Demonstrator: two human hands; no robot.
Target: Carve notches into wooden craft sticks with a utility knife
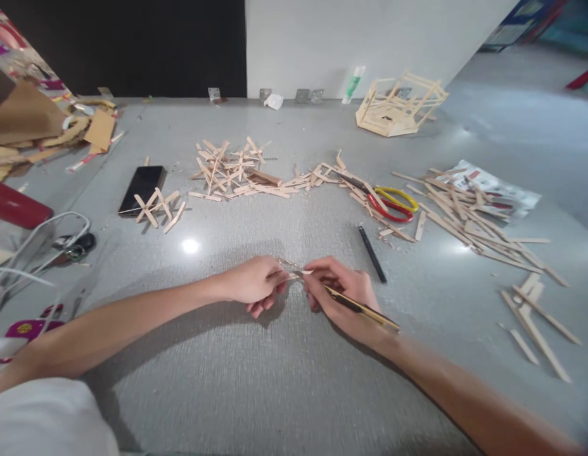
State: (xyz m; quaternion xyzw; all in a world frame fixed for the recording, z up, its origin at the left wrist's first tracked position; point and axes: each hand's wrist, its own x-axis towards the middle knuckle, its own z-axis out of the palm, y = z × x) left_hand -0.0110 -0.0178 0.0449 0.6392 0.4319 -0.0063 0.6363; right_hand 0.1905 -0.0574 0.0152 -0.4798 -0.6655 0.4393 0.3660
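Observation:
Near the middle of the table, my left hand (260, 282) is closed, pinching a small piece of wooden stick (291, 276) between thumb and fingers. My right hand (344, 294) is wrapped round a utility knife (363, 307) with a black and yellow handle. Its blade points left and meets the stick between the two hands; the exact contact is too small to make out. A few wood shavings (287, 261) lie just beyond my fingertips. To the right of my right hand rests a black pen (371, 253).
Beyond my hands lie a pile of cut sticks (227, 168), scissors (393, 202) with red and yellow handles, and a phone (142, 190). More sticks (469, 215) spread at right. A stick-built frame (401, 107) and a tube (353, 84) stand near the wall. Cables (80, 221) are at left.

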